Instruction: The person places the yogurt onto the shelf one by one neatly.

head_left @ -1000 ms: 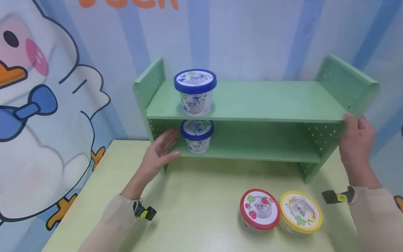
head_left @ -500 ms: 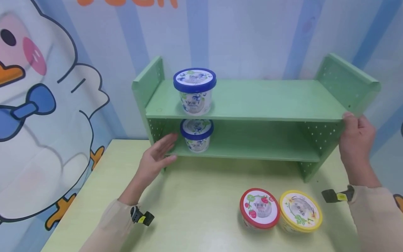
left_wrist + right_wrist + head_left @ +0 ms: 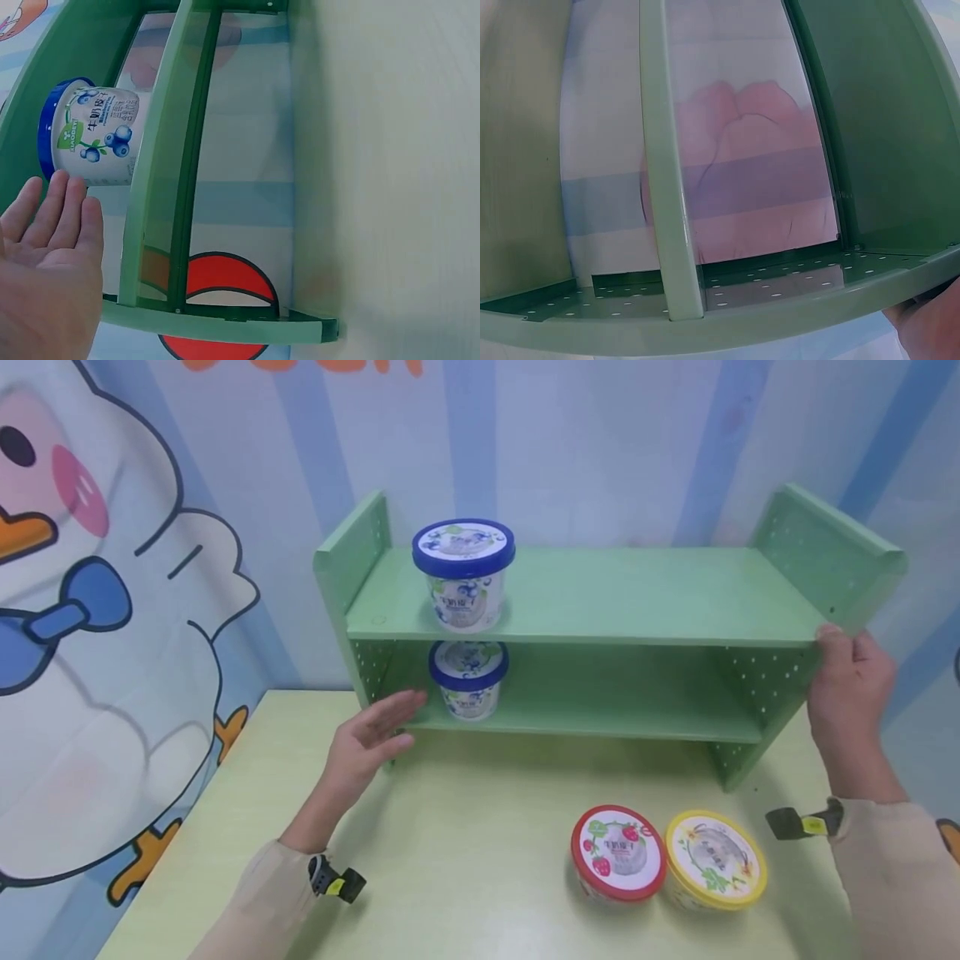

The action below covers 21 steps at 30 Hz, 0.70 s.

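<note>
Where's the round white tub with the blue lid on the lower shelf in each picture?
Head: the round white blue-lidded tub is near the middle.
Left wrist: the tub is upper left, appearing sideways.
Right wrist: not in it.
Shared landmark: the long green shelf unit.

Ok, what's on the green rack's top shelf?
The top shelf holds one blue-lidded tub near its left end; the part of the shelf directly behind that tub is covered.
</note>
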{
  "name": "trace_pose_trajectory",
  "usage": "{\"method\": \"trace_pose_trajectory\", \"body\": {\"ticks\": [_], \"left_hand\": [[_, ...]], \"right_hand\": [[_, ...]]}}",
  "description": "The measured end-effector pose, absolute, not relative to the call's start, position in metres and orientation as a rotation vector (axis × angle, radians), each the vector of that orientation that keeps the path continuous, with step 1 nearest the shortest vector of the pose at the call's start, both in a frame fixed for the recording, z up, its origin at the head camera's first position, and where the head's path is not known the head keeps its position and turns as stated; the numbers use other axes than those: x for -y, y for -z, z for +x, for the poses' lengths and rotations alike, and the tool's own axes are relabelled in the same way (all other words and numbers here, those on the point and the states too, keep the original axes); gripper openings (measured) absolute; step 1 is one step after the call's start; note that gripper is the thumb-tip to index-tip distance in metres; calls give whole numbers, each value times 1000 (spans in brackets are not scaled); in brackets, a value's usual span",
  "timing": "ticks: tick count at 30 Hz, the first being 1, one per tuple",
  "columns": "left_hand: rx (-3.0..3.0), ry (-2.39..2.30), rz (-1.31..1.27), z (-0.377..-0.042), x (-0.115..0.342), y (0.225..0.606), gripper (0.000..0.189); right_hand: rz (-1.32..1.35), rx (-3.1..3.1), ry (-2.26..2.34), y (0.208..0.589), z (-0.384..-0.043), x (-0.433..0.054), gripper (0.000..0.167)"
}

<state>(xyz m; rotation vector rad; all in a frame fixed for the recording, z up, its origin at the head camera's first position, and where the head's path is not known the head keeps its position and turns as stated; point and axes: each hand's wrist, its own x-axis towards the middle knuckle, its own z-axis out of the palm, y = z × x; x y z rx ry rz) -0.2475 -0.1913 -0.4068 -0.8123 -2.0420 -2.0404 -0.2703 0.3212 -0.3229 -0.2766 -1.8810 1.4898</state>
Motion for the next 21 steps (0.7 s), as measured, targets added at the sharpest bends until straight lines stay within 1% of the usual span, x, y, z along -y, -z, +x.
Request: {"method": "trace_pose_trajectory", "body": {"ticks": [7, 13, 18, 21], "left_hand": [[2050, 2086, -885, -244, 183, 409, 58], [2080, 2118, -960, -241, 176, 416, 61], [2087, 2161, -1023, -239, 168, 423, 66], [2093, 2177, -1061, -237, 162, 425, 69]], "right_hand": [[-286, 1897, -1457, 322, -272, -323, 31], [-284, 1896, -1466, 321, -272, -323, 29], [-274, 1905, -1438, 321, -272, -322, 36], [-278, 1881, -1484, 320, -272, -321, 34]]}}
